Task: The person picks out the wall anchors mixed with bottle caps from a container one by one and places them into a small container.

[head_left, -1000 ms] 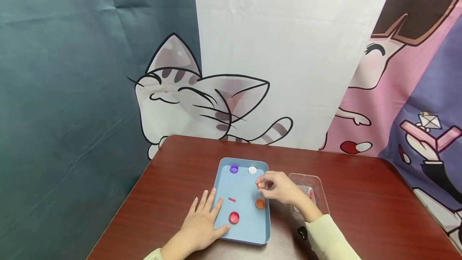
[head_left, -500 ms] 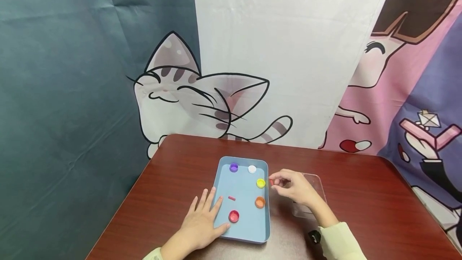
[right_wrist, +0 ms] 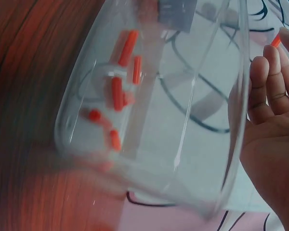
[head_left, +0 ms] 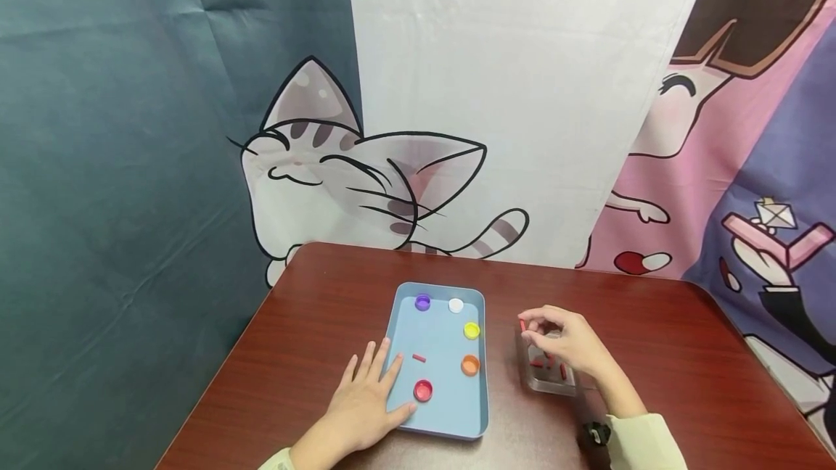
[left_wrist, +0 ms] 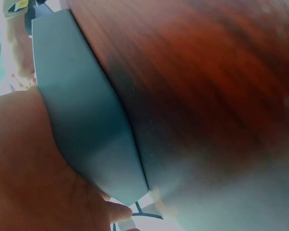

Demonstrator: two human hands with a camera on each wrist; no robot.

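My left hand (head_left: 362,405) lies with its fingers spread over the left edge of a blue tray (head_left: 451,418). In the left wrist view, the tray's outer wall (left_wrist: 86,110) runs beside that hand. My right hand (head_left: 567,339) pinches a small red stick (head_left: 522,325) between thumb and finger, above a clear plastic box (head_left: 551,387). Several more red sticks (right_wrist: 116,93) lie inside the box in the right wrist view. One red stick (head_left: 419,358) rests in the tray, beyond a red cap (head_left: 423,391).
Other caps sit in the tray: purple (head_left: 422,302), white (head_left: 456,305), yellow cap (head_left: 472,330) and orange cap (head_left: 470,365). The box stands on the brown table (head_left: 653,354) to the tray's right. A cartoon-printed curtain (head_left: 418,187) hangs behind the table.
The yellow cap now lies in the tray, released from my right hand. That hand has moved right, over the clear box, with a red stick in its fingers. My left hand stays put.
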